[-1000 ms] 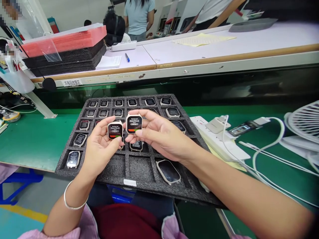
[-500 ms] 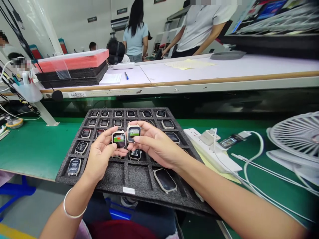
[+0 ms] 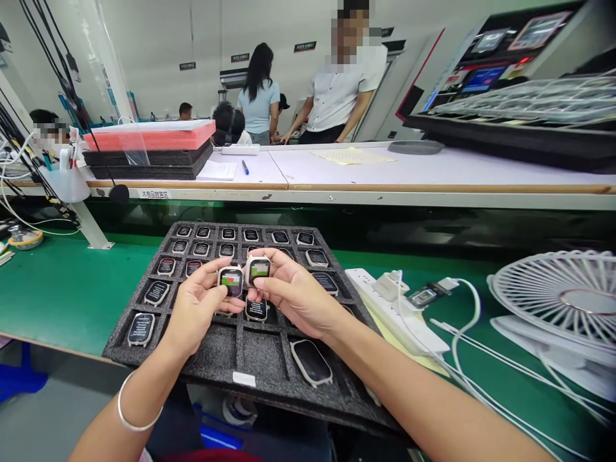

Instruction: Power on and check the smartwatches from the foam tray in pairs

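My left hand [image 3: 199,305] grips a strapless smartwatch [image 3: 231,281] by its edges, thumb at the lower left of its lit screen, which has green and red bands. Beside it, my right hand [image 3: 291,289] holds a second smartwatch [image 3: 258,271], its thumb on the lower part of a screen with a green band. Both watches are side by side above a black foam tray [image 3: 212,378]. Several more strapless watches lie in the tray's compartments, many showing lines of text. One large watch [image 3: 311,362] near the front right has a dark screen.
Right of the tray are a white power strip [image 3: 418,333] with cables and a white fan [image 3: 563,301]. A raised shelf [image 3: 308,192] runs behind, bearing stacked foam trays [image 3: 149,163] and a blue pen [image 3: 245,168]. Several people are beyond it.
The camera view has tilted up slightly, so the tray and hands sit lower in the picture. Both hands keep hold of their watches in nearly the same pose.
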A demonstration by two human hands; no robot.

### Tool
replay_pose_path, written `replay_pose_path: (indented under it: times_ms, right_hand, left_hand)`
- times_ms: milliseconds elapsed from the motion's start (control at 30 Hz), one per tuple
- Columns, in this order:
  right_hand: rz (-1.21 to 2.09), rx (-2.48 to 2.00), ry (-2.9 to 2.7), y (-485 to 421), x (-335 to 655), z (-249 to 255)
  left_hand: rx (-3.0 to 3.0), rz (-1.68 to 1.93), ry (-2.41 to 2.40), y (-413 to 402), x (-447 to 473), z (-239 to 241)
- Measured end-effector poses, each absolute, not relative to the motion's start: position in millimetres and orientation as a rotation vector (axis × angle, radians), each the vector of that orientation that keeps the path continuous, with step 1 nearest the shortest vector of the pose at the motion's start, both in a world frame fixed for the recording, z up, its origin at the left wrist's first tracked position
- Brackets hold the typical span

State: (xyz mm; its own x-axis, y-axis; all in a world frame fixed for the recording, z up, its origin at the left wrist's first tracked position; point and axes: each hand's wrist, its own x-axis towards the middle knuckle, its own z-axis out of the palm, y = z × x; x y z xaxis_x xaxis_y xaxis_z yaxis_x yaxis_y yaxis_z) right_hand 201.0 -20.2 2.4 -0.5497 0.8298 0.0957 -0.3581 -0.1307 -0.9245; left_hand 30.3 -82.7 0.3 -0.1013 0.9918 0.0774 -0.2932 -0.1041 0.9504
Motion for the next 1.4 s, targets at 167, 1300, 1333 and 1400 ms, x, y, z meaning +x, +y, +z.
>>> replay_pose_path:
  times_ms: [167, 1300, 1333, 1400]
  right_hand:
    - [1.793, -0.589, -1.297, -20.8, 200.8, 4.0]
    - [1.428, -0.214, -1.462, 36.4, 198.8, 147.4]
    - [1.410, -0.219, -1.476, 38.9, 197.8, 152.0]
    - [1.386, -0.221, -1.483, 43.1, 196.0, 157.8]
  left_hand:
    - [0.996, 1.472, 1.005, -82.9, 31.1, 0.9]
    - [1.528, 1.690, 0.748, -11.2, 16.2, 141.9]
    - [1.546, 1.705, 0.736, -7.4, 16.5, 145.4]
    - [1.575, 1.716, 0.715, -0.4, 17.0, 150.7]
